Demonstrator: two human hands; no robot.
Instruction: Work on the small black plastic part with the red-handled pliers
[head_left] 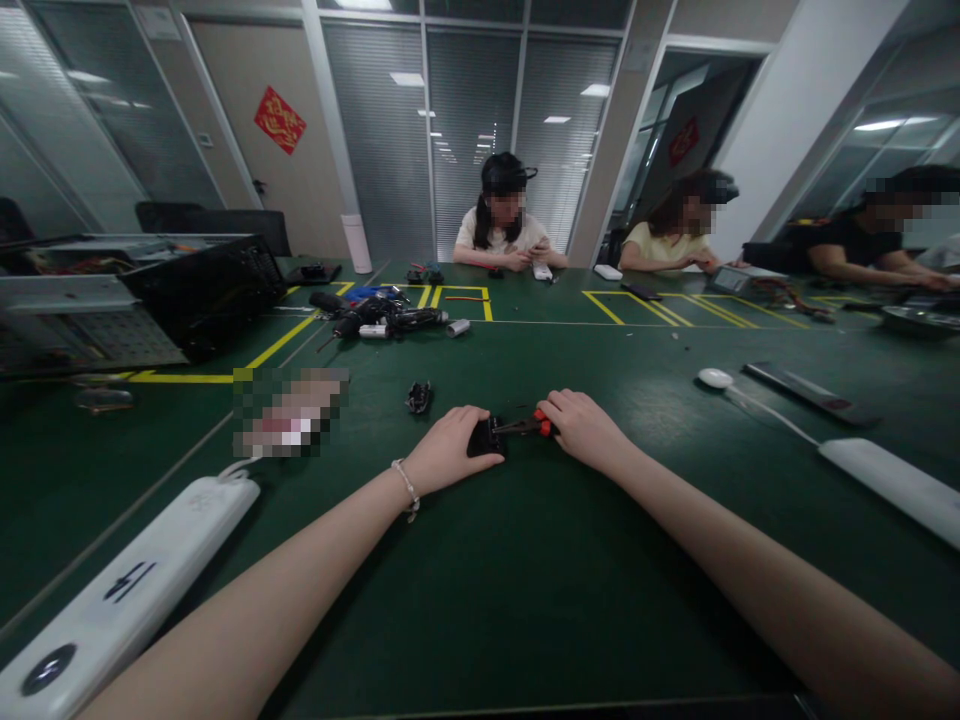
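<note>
My left hand (pixel 448 452) rests on the green table (pixel 525 580) with its fingers curled round a small black part (pixel 484 438). My right hand (pixel 581 430) is closed on the red-handled end of a small tool (pixel 534 425), whose dark shaft runs left into the black part. Both hands meet near the middle of the table. A beaded bracelet (pixel 407 490) sits on my left wrist. A small black piece (pixel 418 397) lies loose just beyond my left hand.
A white power strip (pixel 120 600) lies at the near left, another white strip (pixel 892 485) at the right. A heap of tools (pixel 382 315) and an open computer case (pixel 142 295) sit further back left. Three people work at the far side.
</note>
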